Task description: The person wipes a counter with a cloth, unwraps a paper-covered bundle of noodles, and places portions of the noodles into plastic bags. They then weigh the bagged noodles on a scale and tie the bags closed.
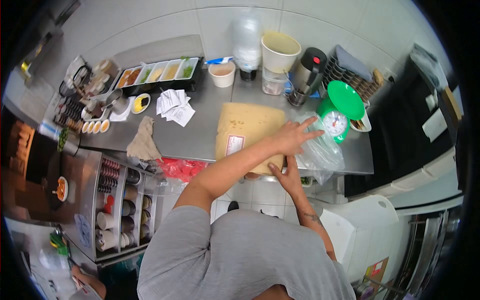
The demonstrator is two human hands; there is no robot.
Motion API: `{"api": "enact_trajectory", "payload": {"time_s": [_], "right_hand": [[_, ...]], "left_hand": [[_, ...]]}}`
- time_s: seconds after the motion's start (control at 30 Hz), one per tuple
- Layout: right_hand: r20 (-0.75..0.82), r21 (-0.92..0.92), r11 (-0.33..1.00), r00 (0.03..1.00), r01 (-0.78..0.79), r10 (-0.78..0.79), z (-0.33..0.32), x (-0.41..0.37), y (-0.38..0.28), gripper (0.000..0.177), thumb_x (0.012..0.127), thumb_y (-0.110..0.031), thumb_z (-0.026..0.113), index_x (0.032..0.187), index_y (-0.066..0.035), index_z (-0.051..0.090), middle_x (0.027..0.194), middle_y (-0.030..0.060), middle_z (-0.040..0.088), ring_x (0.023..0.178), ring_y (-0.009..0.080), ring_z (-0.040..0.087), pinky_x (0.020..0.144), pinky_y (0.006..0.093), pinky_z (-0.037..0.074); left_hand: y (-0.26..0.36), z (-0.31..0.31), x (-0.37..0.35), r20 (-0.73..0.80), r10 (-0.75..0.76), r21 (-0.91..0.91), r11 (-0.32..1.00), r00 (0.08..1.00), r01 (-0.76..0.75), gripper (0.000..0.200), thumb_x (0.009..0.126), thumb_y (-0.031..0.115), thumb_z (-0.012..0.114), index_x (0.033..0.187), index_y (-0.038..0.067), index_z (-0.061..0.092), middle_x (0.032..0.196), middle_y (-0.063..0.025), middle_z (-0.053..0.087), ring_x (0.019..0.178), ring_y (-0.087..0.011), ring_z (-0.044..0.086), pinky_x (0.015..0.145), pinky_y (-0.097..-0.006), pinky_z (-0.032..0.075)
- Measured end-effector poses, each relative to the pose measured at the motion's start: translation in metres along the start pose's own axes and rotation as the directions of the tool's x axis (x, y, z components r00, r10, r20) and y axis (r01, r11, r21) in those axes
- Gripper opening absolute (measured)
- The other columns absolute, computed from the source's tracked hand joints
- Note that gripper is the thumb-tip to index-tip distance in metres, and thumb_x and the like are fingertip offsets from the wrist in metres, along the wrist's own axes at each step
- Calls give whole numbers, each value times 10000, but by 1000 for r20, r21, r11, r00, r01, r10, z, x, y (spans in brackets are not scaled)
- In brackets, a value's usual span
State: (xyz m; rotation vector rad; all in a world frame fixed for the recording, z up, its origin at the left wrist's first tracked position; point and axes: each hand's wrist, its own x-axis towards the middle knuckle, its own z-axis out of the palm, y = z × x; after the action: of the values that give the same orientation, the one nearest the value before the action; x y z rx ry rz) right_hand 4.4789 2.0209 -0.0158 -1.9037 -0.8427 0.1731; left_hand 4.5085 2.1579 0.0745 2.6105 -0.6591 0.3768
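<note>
A large tan packet [250, 122] with a red-edged white label lies at the front of the steel counter. My left forearm crosses over it. My left hand [294, 137] is above its right side, fingers spread toward a crumpled clear plastic bag [322, 155]. At the packet's near right corner is my right hand [289, 179], its thumb on the top face and index finger along the side, with the corner between them. The other fingers of that hand are mostly hidden. Just beyond the plastic bag stands a green dial scale [336, 122].
Along the back are a tray of ingredient tubs [155, 74], a white bucket [281, 52] and a thermos [311, 67]. Paper slips [175, 106] and a cloth [143, 139] lie to the left. A shelf cart [120, 210] stands lower left, near another person's arm [87, 282]. A white chair [357, 215] is at right.
</note>
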Motion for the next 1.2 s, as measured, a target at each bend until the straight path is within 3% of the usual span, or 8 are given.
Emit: {"api": "enact_trajectory", "payload": {"time_s": [0.13,0.2,0.47,0.6,0.83,0.97,1.03,1.2], "right_hand": [[12,296,937,981,-188,193,5,16,6,758,795,-273,679,1302,119,273,1326,264,348,1217,300,395,983,365,345],[-89,280,941,971,-189,221,14,25,9,801,774,-246,695,1274,187,245,1242,298,432,1151,281,476,940,351,396],[-46,383,921,995,-69,93,36,54,-15,765,755,-193,681,1298,144,260,1019,244,598,947,270,608,819,325,476],[-109,142,989,993,-36,52,64,73,-16,756,789,-224,660,1311,138,249,995,213,606,927,229,599,829,292,462],[274,651,518,808,-555,521,64,106,-35,481,854,-281,599,1109,117,513,921,143,582,858,185,563,738,278,456],[-140,90,969,961,-228,239,65,117,-21,253,831,-213,598,803,37,619,742,148,548,692,270,558,632,357,448],[-181,-383,924,981,-5,-69,44,117,-52,224,810,-188,601,710,11,616,692,158,522,646,328,541,598,401,435],[-144,-473,880,982,39,-121,34,121,-45,208,800,-178,604,693,0,610,703,154,534,645,352,545,588,439,432]], "left_hand": [[-16,-48,-40,-164,-154,-17,988,974,153,666,752,239,676,1344,198,374,1368,-166,367,1207,-334,421,955,-433,381],[-76,-58,-84,-235,-618,-351,773,750,527,400,765,259,654,1090,39,576,1149,-161,538,980,-333,561,835,-394,459],[-233,-103,-253,-494,-755,132,425,431,895,409,833,180,555,1207,29,484,1270,-208,422,1110,-376,480,887,-419,427],[-183,-116,-242,-493,-755,-133,557,432,820,497,840,268,580,1214,-35,459,1262,-247,440,1116,-374,478,911,-399,409],[-98,-37,-206,-5,-956,-935,109,293,338,561,896,329,537,1265,-60,373,1107,-164,568,924,-198,587,786,-304,473],[-103,-20,-214,35,-944,-968,50,329,244,524,902,298,534,1266,-44,373,1080,-131,578,925,-166,589,780,-274,488],[-96,-12,-216,47,-953,-980,13,301,196,478,905,273,531,1241,-41,399,1063,-120,582,911,-163,589,776,-277,488],[-73,-8,-210,-64,-958,-975,120,278,187,429,898,250,544,1206,-33,451,1031,-108,594,882,-145,581,760,-266,474]]}}
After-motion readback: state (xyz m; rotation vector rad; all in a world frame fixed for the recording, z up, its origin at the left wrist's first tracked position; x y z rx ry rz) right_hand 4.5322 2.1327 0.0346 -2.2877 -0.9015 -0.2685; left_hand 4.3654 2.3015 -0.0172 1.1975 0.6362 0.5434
